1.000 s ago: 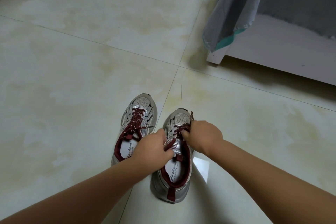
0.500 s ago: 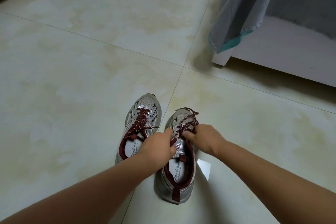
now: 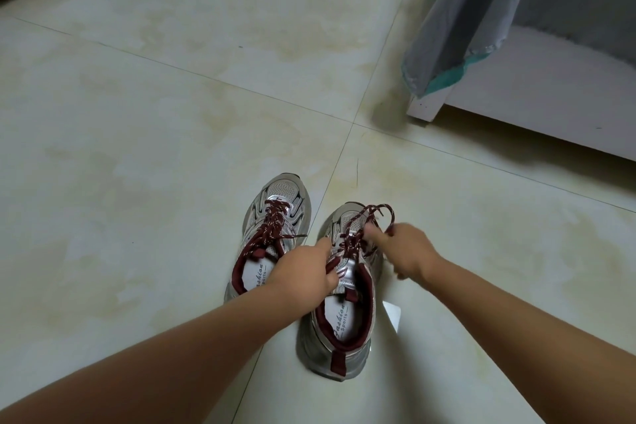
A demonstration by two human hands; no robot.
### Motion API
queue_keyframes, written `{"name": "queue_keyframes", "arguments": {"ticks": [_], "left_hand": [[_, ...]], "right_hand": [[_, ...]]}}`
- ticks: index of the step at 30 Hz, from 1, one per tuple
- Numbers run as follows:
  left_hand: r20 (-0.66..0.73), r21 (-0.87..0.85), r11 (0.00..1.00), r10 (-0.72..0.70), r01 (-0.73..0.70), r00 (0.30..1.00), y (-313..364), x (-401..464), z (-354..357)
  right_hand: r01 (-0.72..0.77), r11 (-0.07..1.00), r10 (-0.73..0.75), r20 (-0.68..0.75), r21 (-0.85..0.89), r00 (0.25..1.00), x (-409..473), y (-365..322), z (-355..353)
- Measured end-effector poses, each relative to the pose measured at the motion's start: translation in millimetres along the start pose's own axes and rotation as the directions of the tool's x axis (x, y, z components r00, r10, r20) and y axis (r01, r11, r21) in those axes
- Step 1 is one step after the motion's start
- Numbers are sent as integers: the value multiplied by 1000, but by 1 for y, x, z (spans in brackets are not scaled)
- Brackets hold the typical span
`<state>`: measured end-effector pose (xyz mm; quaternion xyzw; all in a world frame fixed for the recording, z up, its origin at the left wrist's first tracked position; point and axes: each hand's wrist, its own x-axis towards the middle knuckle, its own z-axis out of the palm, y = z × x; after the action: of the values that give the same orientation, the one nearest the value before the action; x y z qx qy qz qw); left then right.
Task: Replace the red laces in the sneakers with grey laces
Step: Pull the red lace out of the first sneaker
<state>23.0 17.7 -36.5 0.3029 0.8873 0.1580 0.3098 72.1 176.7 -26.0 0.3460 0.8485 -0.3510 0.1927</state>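
The pale tiled floor [image 3: 172, 182] is carrying two sneakers: the right sneaker [image 3: 347, 330] is standing just beside the left sneaker [image 3: 275, 213]. A white paper piece [image 3: 392, 315] is lying just right of the right sneaker.

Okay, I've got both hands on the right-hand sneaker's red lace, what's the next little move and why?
Probably keep pulling the loosened loop up and out with the right hand while the left hand steadies the right sneaker. The red lace already stands up in slack loops above the toe end, but lower crossings look threaded, so it likely needs freeing eyelet by eyelet.
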Motion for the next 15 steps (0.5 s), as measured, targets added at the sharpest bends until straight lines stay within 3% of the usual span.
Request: {"name": "queue_keyframes", "arguments": {"ticks": [2,4,5,7,9,10,12,15], "left_hand": [[-3,3,1000,1,-1,1000,1,0,0],[-4,-1,1000,4,-4,1000,1,-1,-1],[-5,-2,1000,7,-7,1000,1,-1,-1],[1,-4,1000,11,-11,1000,0,-2,-1],[6,-4,1000,6,-6,1000,-1,-2,-1],[8,-3,1000,2,-2,1000,-1,-2,-1],[10,-3,1000,-4,4,1000,-1,-2,0],[11,-21,1000,-13,13,1000,0,-2,0]], "right_hand": [[51,999,-47,183,-14,982,-4,-1,10],[121,988,-102,173,-100,980,-2,-1,9],[148,978,-133,107,-144,985,0,-1,5],[147,976,-173,-158,-163,972,5,2,-2],[91,996,-74,-410,21,909,10,8,-13],[81,986,-6,-462,143,887,11,10,-16],[38,968,64,-388,249,919,11,11,-13],[36,995,-35,-5,90,999,5,10,8]]}}
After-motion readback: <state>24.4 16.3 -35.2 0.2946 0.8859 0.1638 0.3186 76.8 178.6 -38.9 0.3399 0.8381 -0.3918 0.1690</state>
